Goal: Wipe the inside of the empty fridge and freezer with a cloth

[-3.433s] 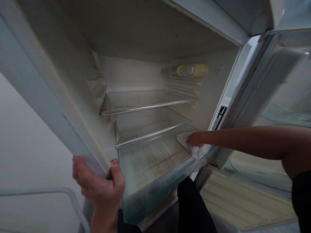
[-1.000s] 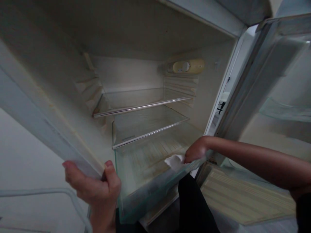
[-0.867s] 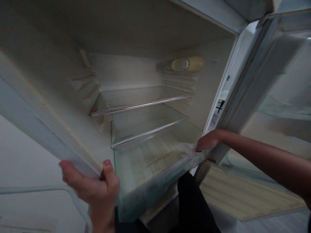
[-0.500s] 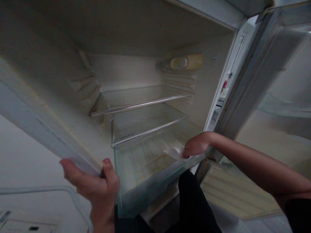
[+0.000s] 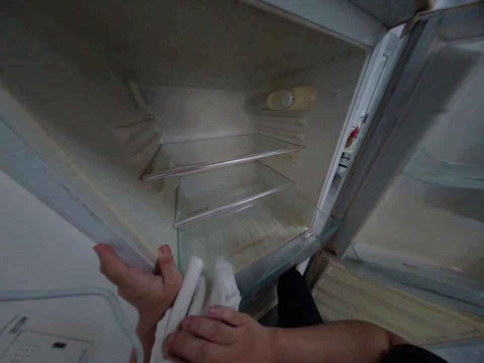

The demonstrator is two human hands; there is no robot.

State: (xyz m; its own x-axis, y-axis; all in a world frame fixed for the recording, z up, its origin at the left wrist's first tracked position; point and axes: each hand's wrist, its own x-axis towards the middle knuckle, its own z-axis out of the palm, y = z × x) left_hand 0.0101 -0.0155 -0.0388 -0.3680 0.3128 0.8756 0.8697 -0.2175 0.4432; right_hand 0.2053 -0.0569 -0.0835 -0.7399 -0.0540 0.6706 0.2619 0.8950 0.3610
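Observation:
My left hand grips the left front edge of a fridge, thumb inside and fingers around the outside. Low in front of the fridge, my right hand is closed on a bunched white cloth, whose folds stick up past the fingers. The cloth lies over the left front part of a clear drawer, which juts out at the bottom of the fridge. Part of the cloth covers my left wrist from view.
Two glass shelves sit above the drawer, below a yellowish lamp cover. The fridge door stands wide on the right, with clear bins. A dark-clothed knee is under the drawer front. A pale cable loops at lower left.
My right hand has moved left and toward me with the cloth, from the drawer's right front side to its left front. My left hand keeps its hold on the fridge edge.

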